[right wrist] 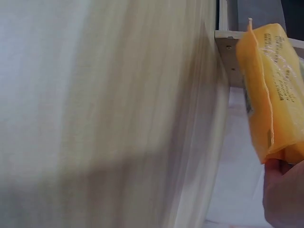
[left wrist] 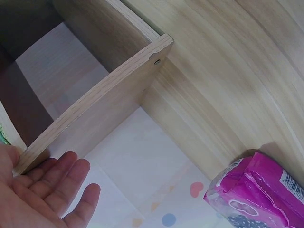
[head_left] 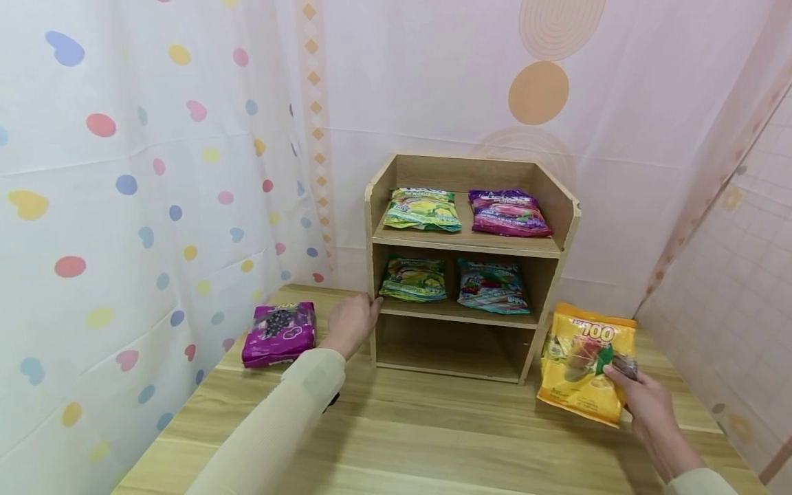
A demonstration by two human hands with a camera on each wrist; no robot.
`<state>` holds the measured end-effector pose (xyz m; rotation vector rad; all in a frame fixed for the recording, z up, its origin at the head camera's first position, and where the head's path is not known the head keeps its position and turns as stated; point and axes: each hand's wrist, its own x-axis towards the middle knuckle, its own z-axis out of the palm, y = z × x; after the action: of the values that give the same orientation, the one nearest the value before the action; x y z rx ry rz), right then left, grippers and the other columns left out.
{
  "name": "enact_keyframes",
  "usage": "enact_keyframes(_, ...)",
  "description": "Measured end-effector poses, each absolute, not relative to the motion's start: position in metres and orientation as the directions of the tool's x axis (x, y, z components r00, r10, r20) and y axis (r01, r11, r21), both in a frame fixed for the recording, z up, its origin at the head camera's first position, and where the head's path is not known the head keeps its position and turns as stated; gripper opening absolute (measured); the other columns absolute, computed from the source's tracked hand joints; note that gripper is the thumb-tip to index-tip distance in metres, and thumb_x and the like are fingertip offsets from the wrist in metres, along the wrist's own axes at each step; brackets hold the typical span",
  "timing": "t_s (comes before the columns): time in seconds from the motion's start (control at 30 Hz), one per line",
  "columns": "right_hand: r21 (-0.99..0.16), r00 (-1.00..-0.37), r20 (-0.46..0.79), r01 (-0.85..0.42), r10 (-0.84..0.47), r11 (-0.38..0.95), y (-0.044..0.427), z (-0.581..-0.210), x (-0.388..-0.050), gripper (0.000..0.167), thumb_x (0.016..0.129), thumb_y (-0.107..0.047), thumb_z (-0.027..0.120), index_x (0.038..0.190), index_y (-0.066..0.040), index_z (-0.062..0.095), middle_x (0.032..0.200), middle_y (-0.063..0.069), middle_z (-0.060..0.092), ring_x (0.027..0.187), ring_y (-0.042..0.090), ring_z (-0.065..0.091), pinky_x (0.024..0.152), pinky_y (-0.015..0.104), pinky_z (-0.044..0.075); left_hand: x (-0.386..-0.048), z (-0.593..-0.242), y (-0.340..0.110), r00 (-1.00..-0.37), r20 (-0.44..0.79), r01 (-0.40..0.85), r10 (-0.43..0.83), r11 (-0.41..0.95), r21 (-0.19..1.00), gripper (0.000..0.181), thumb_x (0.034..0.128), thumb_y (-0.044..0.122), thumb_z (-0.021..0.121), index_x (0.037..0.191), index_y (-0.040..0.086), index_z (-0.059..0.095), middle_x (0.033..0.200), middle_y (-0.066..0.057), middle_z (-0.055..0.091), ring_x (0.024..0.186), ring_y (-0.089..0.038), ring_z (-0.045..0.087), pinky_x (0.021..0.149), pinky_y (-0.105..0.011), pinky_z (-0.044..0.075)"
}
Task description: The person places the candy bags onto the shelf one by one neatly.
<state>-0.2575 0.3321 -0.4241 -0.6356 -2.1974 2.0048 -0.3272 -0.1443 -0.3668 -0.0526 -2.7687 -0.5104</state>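
My left hand (head_left: pixel 354 322) holds the left side panel of a small wooden shelf (head_left: pixel 465 244). In the left wrist view its thumb is at the panel's edge and the other fingers (left wrist: pixel 71 178) lie along the outer side, loosely bent. To the right of the shelf, my right hand (head_left: pixel 652 412) grips a yellow bag of candy (head_left: pixel 584 385) by its lower right side, thumb on the front. That bag is raised above the table, front towards me. A purple bag of candy (head_left: pixel 291 337) with dark grapes printed on it lies left of my left hand.
On the top shelf level lie a green-yellow candy bag (head_left: pixel 423 210) and a purple-pink candy bag (head_left: pixel 509 213). The middle level holds another green-yellow bag (head_left: pixel 413 280) and a teal bag (head_left: pixel 491 287). Patterned curtains (head_left: pixel 185 172) enclose the wooden table (head_left: pixel 433 433).
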Motion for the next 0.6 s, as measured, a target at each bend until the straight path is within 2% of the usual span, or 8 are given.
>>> enact_keyframes(0.03,-0.972,-0.906,-0.199,0.23,0.374,0.039,0.331,-0.424,-0.256,0.058,0.086,-0.042,0.077,0.133,-0.014,0.055,0.127,0.003,0.048,0.081,-0.004,0.053,0.07,0.02,0.049,-0.327,-0.367,-0.144,-0.947,0.32,0.093,-0.022,0.936,0.34,0.046,0.1055,0.034,0.047,0.068,0.01,0.055,0.058,-0.005,0.053,0.052,-0.021,0.054,0.048,-0.037,0.044)
enact_keyframes(0.07,-0.975,-0.904,-0.195,0.221,0.381,0.025,0.331,-0.424,-0.255,0.05,0.086,-0.041,0.077,0.127,-0.017,0.059,0.123,-0.001,0.051,0.082,-0.004,0.053,0.07,0.019,0.05,-0.327,-0.367,-0.144,-0.947,0.32,0.093,-0.021,0.936,0.339,0.046,0.1055,0.034,0.047,0.068,0.01,0.055,0.058,-0.005,0.053,0.052,-0.021,0.054,0.048,-0.037,0.044)
enact_keyframes(0.17,-0.986,-0.909,-0.169,0.157,0.382,-0.064,0.332,-0.426,-0.25,0.013,0.086,-0.034,0.079,0.096,-0.03,0.071,0.102,-0.018,0.058,0.083,-0.005,0.055,0.07,0.018,0.05,-0.327,-0.366,-0.144,-0.948,0.318,0.093,-0.02,0.937,0.337,0.046,0.1055,0.034,0.046,0.068,0.01,0.055,0.058,-0.005,0.053,0.052,-0.021,0.054,0.048,-0.037,0.044)
enact_keyframes(0.2,-0.988,-0.915,-0.152,0.125,0.373,-0.095,0.332,-0.426,-0.247,0.009,0.087,-0.03,0.079,0.086,-0.034,0.071,0.097,-0.022,0.059,0.084,-0.005,0.056,0.069,0.018,0.05,-0.326,-0.366,-0.144,-0.948,0.317,0.094,-0.019,0.936,0.338,0.046,0.1055,0.034,0.046,0.068,0.01,0.055,0.058,-0.005,0.053,0.052,-0.022,0.054,0.048,-0.037,0.043)
enact_keyframes(0.27,-0.986,-0.931,-0.11,0.058,0.347,-0.158,0.332,-0.426,-0.243,0.019,0.088,-0.023,0.077,0.077,-0.038,0.072,0.089,-0.027,0.062,0.084,-0.006,0.057,0.068,0.016,0.05,-0.326,-0.366,-0.144,-0.948,0.317,0.096,-0.017,0.936,0.338,0.046,0.1054,0.034,0.047,0.067,0.01,0.054,0.058,-0.006,0.053,0.052,-0.022,0.054,0.048,-0.037,0.043)
enact_keyframes(0.4,-0.967,-0.959,-0.024,-0.049,0.281,-0.249,0.332,-0.426,-0.236,0.024,0.092,-0.012,0.072,0.082,-0.033,0.076,0.093,-0.025,0.067,0.085,-0.007,0.06,0.068,0.016,0.052,-0.326,-0.365,-0.144,-0.947,0.32,0.099,-0.018,0.934,0.345,0.046,0.1051,0.034,0.047,0.066,0.01,0.054,0.057,-0.006,0.052,0.052,-0.022,0.054,0.048,-0.038,0.043)
enact_keyframes(0.6,-0.967,-0.976,-0.009,-0.046,0.217,-0.25,0.329,-0.425,-0.226,0.024,0.094,-0.01,0.07,0.086,-0.032,0.078,0.097,-0.026,0.066,0.089,-0.01,0.059,0.072,0.015,0.052,-0.326,-0.366,-0.145,-0.946,0.325,0.105,-0.011,0.935,0.339,0.046,0.1051,0.034,0.048,0.066,0.01,0.054,0.057,-0.005,0.052,0.051,-0.021,0.053,0.047,-0.036,0.042)
